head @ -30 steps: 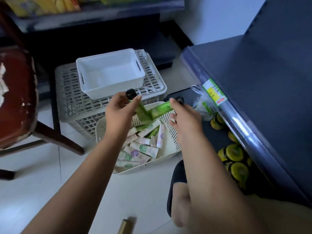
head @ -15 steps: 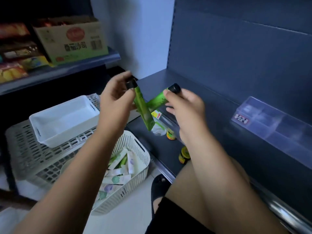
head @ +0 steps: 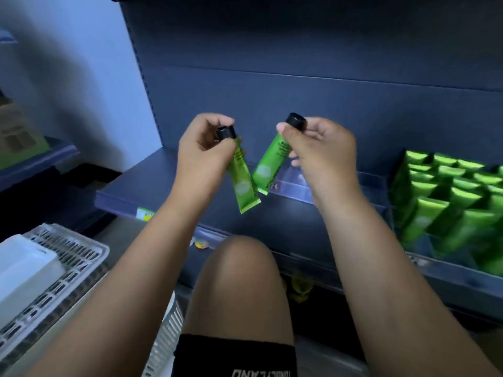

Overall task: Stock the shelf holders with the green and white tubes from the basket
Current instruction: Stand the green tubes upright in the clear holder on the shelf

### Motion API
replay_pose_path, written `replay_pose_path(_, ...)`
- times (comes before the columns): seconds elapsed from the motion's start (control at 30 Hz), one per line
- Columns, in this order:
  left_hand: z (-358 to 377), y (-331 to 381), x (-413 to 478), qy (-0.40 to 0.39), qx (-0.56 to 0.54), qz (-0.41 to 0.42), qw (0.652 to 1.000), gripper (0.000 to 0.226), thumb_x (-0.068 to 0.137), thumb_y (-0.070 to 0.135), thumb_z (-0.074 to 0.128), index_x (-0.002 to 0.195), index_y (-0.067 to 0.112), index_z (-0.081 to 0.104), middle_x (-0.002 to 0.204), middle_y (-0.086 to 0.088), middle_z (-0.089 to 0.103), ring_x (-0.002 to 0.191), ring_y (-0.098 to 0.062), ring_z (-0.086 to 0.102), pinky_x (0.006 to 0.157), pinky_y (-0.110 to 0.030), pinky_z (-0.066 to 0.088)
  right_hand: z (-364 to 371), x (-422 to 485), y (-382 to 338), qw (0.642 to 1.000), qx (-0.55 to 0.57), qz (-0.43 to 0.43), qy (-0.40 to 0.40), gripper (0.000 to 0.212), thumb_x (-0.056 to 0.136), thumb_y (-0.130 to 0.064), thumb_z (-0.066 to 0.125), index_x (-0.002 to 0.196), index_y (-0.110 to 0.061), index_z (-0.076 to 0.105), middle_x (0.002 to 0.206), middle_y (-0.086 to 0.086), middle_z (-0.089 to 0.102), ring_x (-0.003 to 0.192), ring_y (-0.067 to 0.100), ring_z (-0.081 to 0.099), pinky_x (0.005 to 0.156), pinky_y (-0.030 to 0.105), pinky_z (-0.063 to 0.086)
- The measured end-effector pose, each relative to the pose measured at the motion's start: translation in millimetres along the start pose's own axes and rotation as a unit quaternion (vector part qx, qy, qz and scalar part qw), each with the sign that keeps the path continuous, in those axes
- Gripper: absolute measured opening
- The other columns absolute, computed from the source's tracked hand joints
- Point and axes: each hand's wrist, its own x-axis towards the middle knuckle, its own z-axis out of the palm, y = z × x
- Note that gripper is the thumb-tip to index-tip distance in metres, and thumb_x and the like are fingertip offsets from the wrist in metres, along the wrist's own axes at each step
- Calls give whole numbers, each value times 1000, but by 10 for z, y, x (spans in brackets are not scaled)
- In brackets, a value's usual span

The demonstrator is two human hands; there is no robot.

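We held two green tubes in the air above the dark blue shelf [head: 152,180], both with black caps uppermost and crimped ends hanging down. The left tube [head: 243,183] ran steeply from its cap at upper left to its flat end at lower right. The right tube [head: 269,164] leaned the opposite way, cap at upper right. Their lower ends came close together in a V; we could not tell whether they touched.

The shelf had a dark deck and back panel, with a pale wall left of it. A clear holder [head: 294,186] lay on its deck behind the tubes, and toward the shelf's right end stood rows of stocked tubes [head: 446,202], crimped ends up. Below the shelf's left end sat a slotted basket [head: 68,268].

Our left hand [head: 202,156] curled round its tube at the cap, and our right hand [head: 324,156] pinched its tube just under the cap. Both forearms reached up toward the shelf.
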Motion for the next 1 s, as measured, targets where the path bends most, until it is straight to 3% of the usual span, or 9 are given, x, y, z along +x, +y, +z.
replay_pose_path(0.13, 568, 13, -70, -56, -28, -20, 998, 29, 83, 0, 53, 107, 13, 65, 89, -13, 68, 84, -29, 76, 70, -37, 59, -617, 50, -84, 999, -40, -3, 36, 13, 84, -31, 82, 84, -21, 75, 76, -2, 75, 63, 6, 65, 66, 29, 58)
replay_pose_path(0.27, 1032, 49, -204, -121, -30, -8, 992, 28, 87, 1, 58, 110, 12, 71, 78, -3, 66, 93, -36, 75, 85, -48, 59, -1175, 12, -138, 992, -96, -21, 82, 14, 79, -37, 83, 84, -26, 75, 81, 2, 76, 69, 19, 71, 76, 45, 63)
replay_pose_path(0.37, 1303, 113, -330, -167, -44, 14, 985, 26, 82, 7, 64, 104, 16, 73, 81, -7, 58, 98, -36, 70, 84, -43, 59, -1546, -77, -184, 987, -118, -44, 103, 26, 75, -37, 85, 97, -29, 75, 79, -4, 75, 71, 14, 72, 79, 42, 63)
replay_pose_path(0.47, 1534, 163, -431, -210, -48, 21, 976, 25, 88, -3, 64, 108, 10, 70, 84, -7, 65, 101, -32, 73, 79, -41, 58, -1879, -189, -222, 984, -135, -63, 101, 26, 75, -33, 86, 99, -27, 75, 74, -11, 71, 69, 9, 68, 78, 40, 61)
replay_pose_path(0.53, 1675, 184, -502, -239, -48, 22, 970, 26, 91, -9, 61, 112, 4, 68, 86, -9, 67, 104, -31, 74, 81, -43, 60, -2073, -264, -241, 982, -140, -69, 106, 25, 77, -32, 86, 99, -27, 75, 76, -10, 71, 69, 7, 68, 76, 37, 60)
replay_pose_path(0.63, 1864, 189, -613, -270, -41, 23, 962, 27, 87, -7, 63, 108, 10, 70, 87, -4, 72, 103, -31, 73, 88, -52, 58, -2329, -359, -220, 977, -149, -73, 135, 18, 78, -32, 85, 93, -33, 75, 81, -8, 74, 73, 9, 70, 77, 36, 61)
replay_pose_path(0.77, 2117, 132, -754, -261, -26, 43, 964, 32, 80, 2, 67, 105, 20, 75, 93, 9, 72, 90, -14, 66, 94, -54, 58, -2605, -477, -91, 967, -152, -85, 188, 15, 75, -36, 83, 88, -35, 74, 82, -10, 73, 77, 13, 70, 79, 47, 61)
replay_pose_path(0.93, 2364, -62, -1001, -199, -50, 110, 973, 33, 84, -3, 61, 112, 10, 73, 107, -7, 69, 84, -14, 60, 82, -27, 53, -2908, -585, 95, 954, -149, -88, 246, 21, 75, -39, 83, 93, -35, 75, 76, -17, 67, 86, 21, 73, 79, 50, 60)
replay_pose_path(1.0, 2439, -154, -1090, -202, -57, 112, 971, 31, 85, -4, 61, 111, 9, 72, 107, -12, 67, 82, -14, 58, 78, -23, 49, -3006, -605, 177, 952, -150, -90, 253, 20, 75, -39, 83, 93, -36, 74, 73, -24, 65, 88, 18, 72, 79, 51, 60)
